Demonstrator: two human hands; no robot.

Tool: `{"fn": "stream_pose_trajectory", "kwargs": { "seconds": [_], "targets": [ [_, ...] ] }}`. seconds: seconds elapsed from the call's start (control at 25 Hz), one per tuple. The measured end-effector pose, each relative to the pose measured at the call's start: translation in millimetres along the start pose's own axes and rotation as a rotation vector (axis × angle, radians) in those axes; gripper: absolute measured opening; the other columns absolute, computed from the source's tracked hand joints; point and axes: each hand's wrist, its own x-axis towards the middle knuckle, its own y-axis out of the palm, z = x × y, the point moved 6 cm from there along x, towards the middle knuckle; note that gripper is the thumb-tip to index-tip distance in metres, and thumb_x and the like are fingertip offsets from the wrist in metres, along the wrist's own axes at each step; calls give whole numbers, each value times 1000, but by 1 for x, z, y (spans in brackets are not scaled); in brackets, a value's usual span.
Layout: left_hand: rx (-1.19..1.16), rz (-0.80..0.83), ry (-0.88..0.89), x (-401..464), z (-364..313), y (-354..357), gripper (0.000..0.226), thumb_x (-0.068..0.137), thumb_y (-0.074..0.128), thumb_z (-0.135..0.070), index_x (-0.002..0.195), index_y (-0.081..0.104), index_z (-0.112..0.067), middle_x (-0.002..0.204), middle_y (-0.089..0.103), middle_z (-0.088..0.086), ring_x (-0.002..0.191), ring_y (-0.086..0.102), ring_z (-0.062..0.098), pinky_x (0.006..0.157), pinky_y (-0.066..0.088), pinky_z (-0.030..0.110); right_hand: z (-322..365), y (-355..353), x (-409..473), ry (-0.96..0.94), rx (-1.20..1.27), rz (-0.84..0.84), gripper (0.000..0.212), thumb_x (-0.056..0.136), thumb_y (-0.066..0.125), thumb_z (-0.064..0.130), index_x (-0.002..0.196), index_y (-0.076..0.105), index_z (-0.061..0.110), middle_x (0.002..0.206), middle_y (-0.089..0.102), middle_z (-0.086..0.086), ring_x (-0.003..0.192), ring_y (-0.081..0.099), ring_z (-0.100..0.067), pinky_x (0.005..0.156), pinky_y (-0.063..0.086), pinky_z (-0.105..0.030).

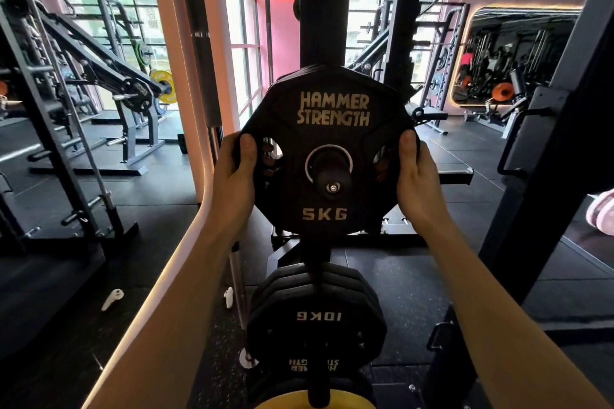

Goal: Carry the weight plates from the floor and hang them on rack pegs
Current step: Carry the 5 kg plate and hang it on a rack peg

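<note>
The person stands right at the rack post (324,10) with a black plate (332,149) marked 5KG held up at chest height, its centre hole already over the peg (333,176), whose capped end pokes through toward us. The left hand (234,166) has its grip closed on the plate's left edge, thumb on the face and fingers showing through the cut-out; the right hand (417,173) holds the right edge the same way. I'd judge the plate rigid, rubber-coated and fairly grippy, light enough for 2 hands with ease, and those side cut-outs look like the natural places to take hold. It probably still needs pushing back along the peg. Below, a stack of plates (317,312) marked 10KG hangs on a lower peg.
</note>
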Motion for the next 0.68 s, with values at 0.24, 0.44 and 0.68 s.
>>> {"fn": "stream_pose_trajectory", "kwargs": {
  "seconds": [0.24,0.44,0.68],
  "targets": [
    [540,-34,61,1,-24,-22,40,93,51,-55,110,64,-20,102,64,-2,95,61,16,83,46,28,19,-21,1,-6,-514,80,69,95,20,68,95,59,11,89,58,-3,87,53,-23,80,40,-36],
    [676,-100,264,-31,-59,-11,31,90,61,-48,86,51,-18,75,55,-3,69,51,12,62,36,18,48,-33,-21,-110,-515,82,57,95,40,62,75,56,11,68,62,-6,67,62,-26,64,50,-38],
    [755,72,226,-28,-36,39,19,98,55,-28,91,41,-17,75,42,-9,64,42,4,56,25,14,32,23,-30,-32,-211,228,35,101,49,35,75,52,11,63,60,-6,40,55,-10,41,44,-21]
  ]
}}
